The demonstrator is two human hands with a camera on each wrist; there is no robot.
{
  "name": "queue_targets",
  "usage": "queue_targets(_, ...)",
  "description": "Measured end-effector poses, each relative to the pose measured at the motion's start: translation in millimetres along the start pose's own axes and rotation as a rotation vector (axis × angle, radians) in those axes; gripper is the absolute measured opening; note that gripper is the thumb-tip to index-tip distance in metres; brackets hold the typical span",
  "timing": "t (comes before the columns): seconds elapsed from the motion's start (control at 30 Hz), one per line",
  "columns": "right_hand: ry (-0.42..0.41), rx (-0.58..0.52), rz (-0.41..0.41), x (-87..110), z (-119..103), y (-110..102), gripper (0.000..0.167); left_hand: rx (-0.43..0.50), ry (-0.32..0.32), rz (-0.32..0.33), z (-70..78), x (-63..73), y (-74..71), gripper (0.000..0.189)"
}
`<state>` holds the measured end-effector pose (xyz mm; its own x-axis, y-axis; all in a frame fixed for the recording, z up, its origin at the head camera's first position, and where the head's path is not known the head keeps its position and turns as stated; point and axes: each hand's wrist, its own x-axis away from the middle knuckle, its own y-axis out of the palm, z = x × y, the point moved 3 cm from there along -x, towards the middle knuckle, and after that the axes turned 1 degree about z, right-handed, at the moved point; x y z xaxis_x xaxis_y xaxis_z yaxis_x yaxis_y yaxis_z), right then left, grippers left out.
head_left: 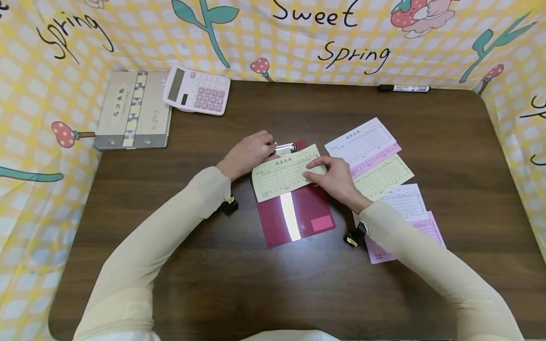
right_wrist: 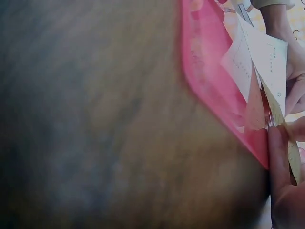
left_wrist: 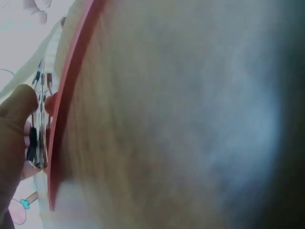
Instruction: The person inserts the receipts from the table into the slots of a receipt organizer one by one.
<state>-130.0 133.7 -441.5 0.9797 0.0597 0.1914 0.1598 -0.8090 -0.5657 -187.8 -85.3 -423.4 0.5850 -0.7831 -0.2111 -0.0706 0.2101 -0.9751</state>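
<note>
A dark red clipboard (head_left: 273,220) lies slightly turned on the table, with a pink label near its lower right corner. At its top edge my left hand (head_left: 249,154) grips the silver metal clip (head_left: 285,149); the left wrist view shows the thumb (left_wrist: 21,102) against the clip. A pale yellow printed form (head_left: 279,177) lies across the upper part of the board. My right hand (head_left: 337,179) pinches this form near its right end between thumb and fingers. In the right wrist view the form (right_wrist: 274,102) stands tilted up from the red board (right_wrist: 209,71).
White, pink and yellow forms (head_left: 360,144) overlap to the right, with white and pink ones (head_left: 403,201) partly under my right forearm. A grey binder (head_left: 113,102) and a pink-white calculator (head_left: 198,90) lie back left. A black marker (head_left: 405,88) lies along the back edge.
</note>
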Motion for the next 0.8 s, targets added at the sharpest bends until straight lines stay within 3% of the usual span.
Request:
queue_targets(0.17, -0.008, 0.021, -0.006, 0.5, -0.5, 0.3, 0.023, -0.001, 0.021, -0.046, -1.3, -1.2, -1.0, 0.026)
queue_targets(0.4, -0.033, 0.055, -0.004, 0.3, -5.0, 0.9, 0.024, 0.081, 0.009, -0.127, -7.1, -4.3, -6.4, 0.025)
queue_targets(0.6, -0.050, 0.069, 0.001, -0.3, -4.4, 0.9, 0.023, 0.182, 0.015, -0.124, -11.4, -8.7, -7.3, 0.022)
queue_targets(0.8, -0.014, -0.025, -0.029, -1.4, 0.6, 0.3, 0.028, 0.194, -0.004, -0.158, -12.3, -10.5, -5.1, 0.023)
